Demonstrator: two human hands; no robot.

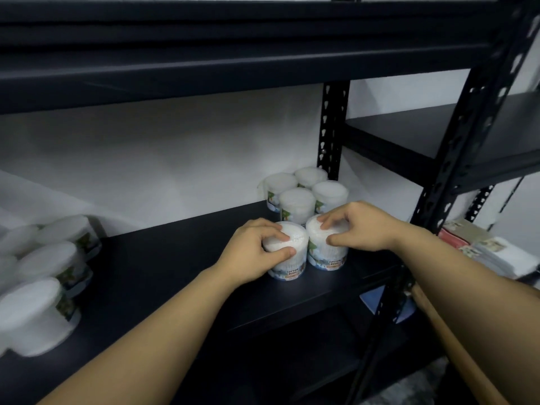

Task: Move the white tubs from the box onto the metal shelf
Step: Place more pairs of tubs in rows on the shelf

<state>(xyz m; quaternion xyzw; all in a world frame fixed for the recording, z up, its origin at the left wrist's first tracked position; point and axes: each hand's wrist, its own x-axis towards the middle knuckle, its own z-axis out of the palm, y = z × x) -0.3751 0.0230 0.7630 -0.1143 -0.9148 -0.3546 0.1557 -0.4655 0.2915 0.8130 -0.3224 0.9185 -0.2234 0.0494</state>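
left hand (257, 247): fingers and thumb curled round the rim of a white round plastic tub of cotton buds (287, 255), centre of frame, standing upright on the shelf.
right hand (355, 228): fingers on the lid, thumb on the side of a second white round cotton-bud tub (327, 248), just right of the first; the two tubs touch or nearly so.
tub handling: likely very light, thin stiff plastic, smooth label wrap, a bit slippery; could tip if nudged high up. Best hold looks like the top rim or round the body, one hand each.
placed tubs: four matching white tubs (301, 190) in a tight cluster directly behind, centre frame, near the back wall.
left group: more white tubs (43, 276) at lower left of frame, blurred, appear tilted by lens; count unclear.
surface: black flat metal shelf (163, 276), smooth, level, free space between groups.
room: black perforated uprights (333, 127), upper shelf board overhead, white wall behind, second rack at right.
box: brown cardboard edge (438, 325) lower right, mostly hidden.
right edge: stacked packets (491, 249), blurred.
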